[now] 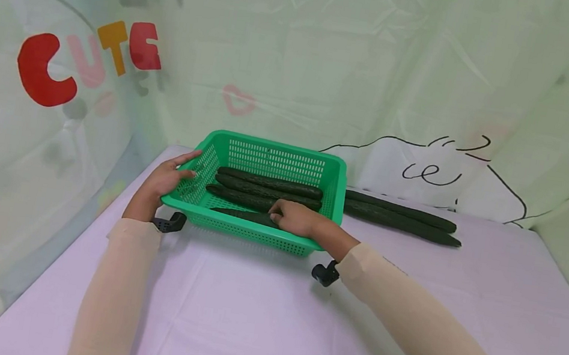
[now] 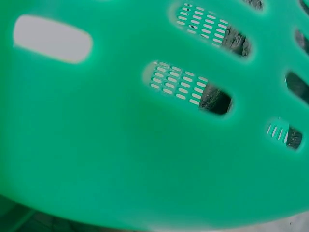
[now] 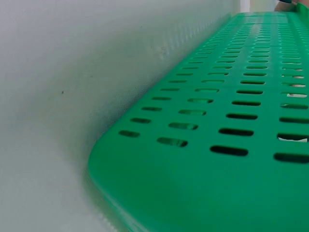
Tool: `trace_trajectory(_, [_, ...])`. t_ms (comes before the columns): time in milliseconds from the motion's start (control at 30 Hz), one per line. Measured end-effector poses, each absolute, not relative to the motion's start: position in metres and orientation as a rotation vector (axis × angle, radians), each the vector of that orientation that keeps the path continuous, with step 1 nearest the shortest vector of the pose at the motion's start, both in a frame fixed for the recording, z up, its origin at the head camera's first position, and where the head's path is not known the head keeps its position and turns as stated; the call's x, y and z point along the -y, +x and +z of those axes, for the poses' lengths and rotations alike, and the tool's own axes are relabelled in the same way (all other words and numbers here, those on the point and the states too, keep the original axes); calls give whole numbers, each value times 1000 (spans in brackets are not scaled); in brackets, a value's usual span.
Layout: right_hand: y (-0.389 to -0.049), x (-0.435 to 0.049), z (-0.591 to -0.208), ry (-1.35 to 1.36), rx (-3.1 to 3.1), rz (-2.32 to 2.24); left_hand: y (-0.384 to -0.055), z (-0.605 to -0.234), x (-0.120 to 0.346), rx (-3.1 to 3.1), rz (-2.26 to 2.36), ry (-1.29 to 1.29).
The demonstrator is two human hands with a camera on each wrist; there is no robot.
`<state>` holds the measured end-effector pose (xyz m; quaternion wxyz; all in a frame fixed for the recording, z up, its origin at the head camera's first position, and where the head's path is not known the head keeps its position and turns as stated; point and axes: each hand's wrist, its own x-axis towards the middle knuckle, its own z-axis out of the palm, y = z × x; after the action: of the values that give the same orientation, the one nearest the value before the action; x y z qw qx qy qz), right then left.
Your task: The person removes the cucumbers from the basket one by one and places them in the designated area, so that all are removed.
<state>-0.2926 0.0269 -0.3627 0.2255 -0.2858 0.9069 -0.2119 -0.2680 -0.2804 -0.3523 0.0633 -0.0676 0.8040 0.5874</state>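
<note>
- Down here, closest of all: the pale table (image 1: 244, 311).
- Then, sitting on it, the green basket (image 1: 234, 222), full of little holes.
- Just inside the near edge: the front cucumber (image 1: 241, 214), lying low, with the right hand (image 1: 294, 218) on it, fingers curled and pinching.
- By the look of it, busy putting that cucumber in its row, or maybe picking it up; can't tell which.
- If putting down, best to let go softly and lift clear of the edge; if picking up, best to hold tight.
- At the left side, gripping the edge: the left hand (image 1: 161, 179), thumb over the top. Can't tell about the hidden fingers.
- Deeper in: three cucumbers (image 1: 261, 189), side by side.
- Outside, on the right: two cucumbers (image 1: 404, 221), close together.
- Far back: a cloth wall (image 1: 287, 81).
</note>
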Motion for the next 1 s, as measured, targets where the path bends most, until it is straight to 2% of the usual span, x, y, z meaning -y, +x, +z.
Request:
trace_trajectory(467, [-295, -28, -367, -996, -2620, -653, -268, -352, 279, -2428, 1770, -214])
trace_trajectory(1000, [-291, -32, -366, -1027, -2641, -803, -287, -380, 293, -2489, 1757, -167])
